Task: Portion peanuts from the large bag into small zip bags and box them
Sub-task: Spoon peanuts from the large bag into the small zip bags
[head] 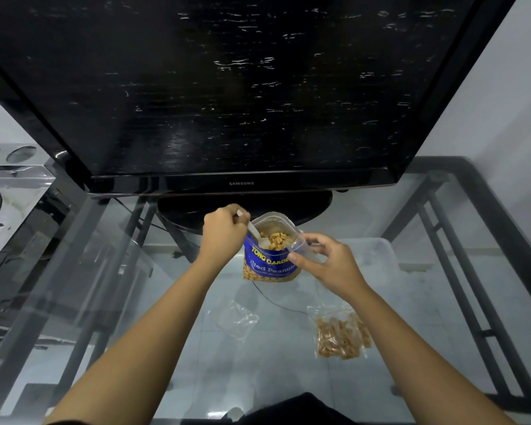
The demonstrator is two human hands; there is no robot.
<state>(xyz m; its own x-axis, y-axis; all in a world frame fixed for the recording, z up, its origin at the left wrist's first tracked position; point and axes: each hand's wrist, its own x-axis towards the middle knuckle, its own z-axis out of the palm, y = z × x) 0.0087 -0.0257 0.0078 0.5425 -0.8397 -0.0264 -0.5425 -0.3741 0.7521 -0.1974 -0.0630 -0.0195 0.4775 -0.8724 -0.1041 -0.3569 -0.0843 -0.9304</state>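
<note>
The large blue peanut bag (270, 265) stands open on the glass table, with peanuts (279, 239) showing at its mouth. My left hand (224, 230) grips a white plastic spoon (255, 233) whose bowl dips into the bag's opening. My right hand (328, 262) pinches a small clear zip bag (299, 245) held right beside the big bag's mouth. A filled small zip bag of peanuts (341, 332) lies on the glass near my right forearm. A translucent plastic box (371, 253) sits just beyond my right hand.
A large black TV (227, 87) on its stand (246, 207) rises right behind the peanut bag. Another clear zip bag (233, 317) lies flat between my forearms. The glass table (135, 302) has a dark metal frame (460, 240). A shiny appliance (10, 191) stands at far left.
</note>
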